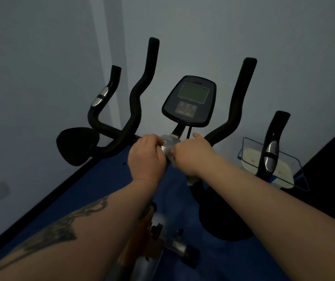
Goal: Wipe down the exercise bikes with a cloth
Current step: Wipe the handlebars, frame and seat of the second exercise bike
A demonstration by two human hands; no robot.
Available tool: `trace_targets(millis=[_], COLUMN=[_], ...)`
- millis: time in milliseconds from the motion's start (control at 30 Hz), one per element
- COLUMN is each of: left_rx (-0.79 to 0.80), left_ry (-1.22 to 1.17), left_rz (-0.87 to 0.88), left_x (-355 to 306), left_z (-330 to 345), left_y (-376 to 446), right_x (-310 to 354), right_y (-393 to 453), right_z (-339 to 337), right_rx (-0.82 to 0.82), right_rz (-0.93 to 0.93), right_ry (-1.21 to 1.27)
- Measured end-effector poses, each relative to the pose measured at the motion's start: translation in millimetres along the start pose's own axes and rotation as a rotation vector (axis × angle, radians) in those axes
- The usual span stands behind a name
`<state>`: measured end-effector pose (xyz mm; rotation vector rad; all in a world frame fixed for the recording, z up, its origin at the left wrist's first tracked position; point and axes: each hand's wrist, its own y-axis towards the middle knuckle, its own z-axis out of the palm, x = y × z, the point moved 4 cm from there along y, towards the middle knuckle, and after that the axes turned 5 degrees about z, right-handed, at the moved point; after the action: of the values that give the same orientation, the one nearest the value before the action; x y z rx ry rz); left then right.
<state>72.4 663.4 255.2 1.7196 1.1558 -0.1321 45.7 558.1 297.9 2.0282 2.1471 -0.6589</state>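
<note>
Up at the handlebar clamp: both hands are bunched together on the silver-grey middle piece of the exercise bike (pixel 168 146), right below the console stem.
Left hand (pixel 146 157): knuckles up, fingers (pixel 156 141) curled over the left side of that clamp. Can't tell what they're actually pinching under there, if anything.
Right hand (pixel 193 154): fingers curled in on the right side of the clamp, thumb poking up toward the stem. A pale, blurry bit shows just under it, could be the cloth (pixel 174 164), but honestly too smeared to say for sure.
Cloth location: if that pale scrap is it, it sits between the two hands against the clamp, mostly covered.
Console (pixel 189 101): dark oval panel with a greyish screen and a button pad below it, tilted toward the camera, just above the hands.
Handlebars (pixel 140 92): black, curvy, one horn going up on each side of the console, with shorter outer grips carrying silver sensor pads.
Floor (pixel 110 179): blue, meeting a pale wall (pixel 41 57) along a dark skirting strip.
Off to the right: a clear plastic tub (pixel 272 163) with something pale inside sits on the floor behind the right outer grip.
Left forearm: dark tattoo along it, low in the shot.
</note>
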Motion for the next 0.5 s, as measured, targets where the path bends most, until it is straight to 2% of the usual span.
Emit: trace_targets(millis=[67, 133, 233, 300, 400, 500], left_rx=[0.013, 0.034, 0.111, 0.175, 0.288, 0.325], left_ry=[0.017, 0.029, 0.075, 0.161, 0.339, 0.413], left_rz=[-0.006, -0.026, -0.02, 0.053, 0.146, 0.16], left_x=[-2, -3, -4, -6, -6, -6], left_z=[-1, -2, 0, 3, 12, 13], left_y=[0, 1, 6, 10, 11, 12], right_x=[-4, -2, 4, 3, -1, -2], right_y=[3, -3, -15, -18, -10, 2], right_z=[-4, -1, 9, 10, 4, -5], right_rx=[0.023, 0.032, -0.081, -0.11, -0.017, 0.058], right_rz=[-0.012, -0.009, 0.024, 0.037, 0.021, -0.011], right_ry=[0.031, -0.044, -0.098, -0.087, -0.082, -0.058])
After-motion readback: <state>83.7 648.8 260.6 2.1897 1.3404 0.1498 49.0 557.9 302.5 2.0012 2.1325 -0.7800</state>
